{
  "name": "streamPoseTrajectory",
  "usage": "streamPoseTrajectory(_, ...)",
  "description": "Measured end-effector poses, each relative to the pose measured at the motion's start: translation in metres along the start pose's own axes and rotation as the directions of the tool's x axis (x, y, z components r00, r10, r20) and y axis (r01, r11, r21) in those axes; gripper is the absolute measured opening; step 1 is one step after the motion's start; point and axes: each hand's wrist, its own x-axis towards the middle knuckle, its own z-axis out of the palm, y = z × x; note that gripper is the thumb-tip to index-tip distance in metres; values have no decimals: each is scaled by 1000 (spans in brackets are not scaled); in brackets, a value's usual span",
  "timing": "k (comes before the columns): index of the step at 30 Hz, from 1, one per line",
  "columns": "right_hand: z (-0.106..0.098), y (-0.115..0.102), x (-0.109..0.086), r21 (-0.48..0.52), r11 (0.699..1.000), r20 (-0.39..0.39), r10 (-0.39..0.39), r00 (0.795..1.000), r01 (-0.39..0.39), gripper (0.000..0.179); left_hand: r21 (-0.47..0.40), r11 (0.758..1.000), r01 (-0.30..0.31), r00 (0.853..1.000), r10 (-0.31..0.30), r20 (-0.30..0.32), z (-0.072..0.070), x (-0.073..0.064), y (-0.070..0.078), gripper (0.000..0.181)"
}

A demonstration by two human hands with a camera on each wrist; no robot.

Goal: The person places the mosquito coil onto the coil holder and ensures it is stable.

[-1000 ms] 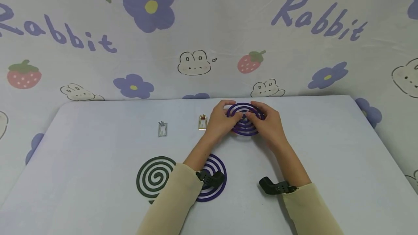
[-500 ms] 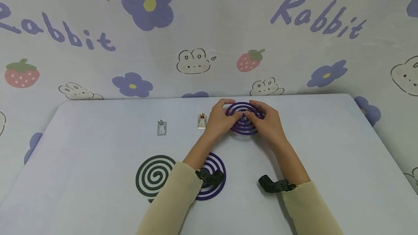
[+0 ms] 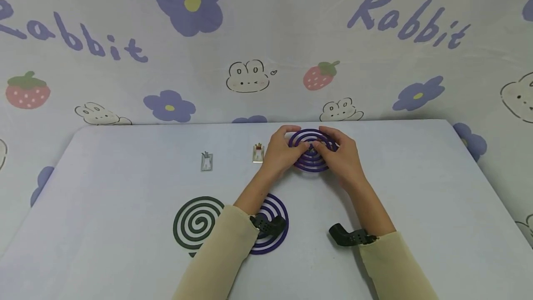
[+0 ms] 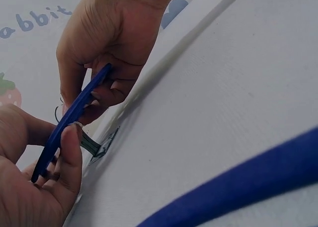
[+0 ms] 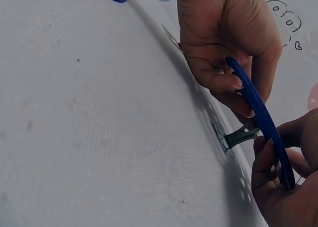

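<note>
A purple coil (image 5: 264, 118) is held above the far part of the table (image 3: 125, 198), just right of the gold stand (image 3: 258, 148), between the left hand (image 3: 285, 153) and the right hand (image 3: 343, 154). Its rings are pinched from both sides, fingers of each hand curled around the outer part and thumbs brought together at the middle, probably so that a thin spiral is kept from flexing while its centre is steadied. Under that centre a small metal stand (image 5: 222, 139) is seen, its tab raised towards the coil; whether the two are joined cannot be told behind the thumbs. The silver stand (image 3: 206, 155), the green coil (image 3: 201, 221) and a second purple coil (image 3: 279, 245), partly hidden by the left sleeve (image 3: 218, 256), are spread apart, perhaps for easy picking up.
</note>
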Motion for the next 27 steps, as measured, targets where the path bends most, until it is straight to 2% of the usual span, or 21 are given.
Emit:
streamPoseTrajectory(4, 0, 2, 1, 15, 1000, -1, 9, 1000, -9, 53, 8, 1000, -2, 1000, 3, -10, 0, 0, -1, 50)
streamPoseTrajectory(13, 0, 4, 2, 68, 993, 20, 94, 995, -96, 56, 86, 995, -42, 998, 45, -37, 1, -1, 2, 49)
streamPoseTrajectory(27, -1, 3, 2, 62, 995, 11, 73, 997, -74, 56, 74, 997, 22, 998, -18, -52, -1, 0, 3, 49)
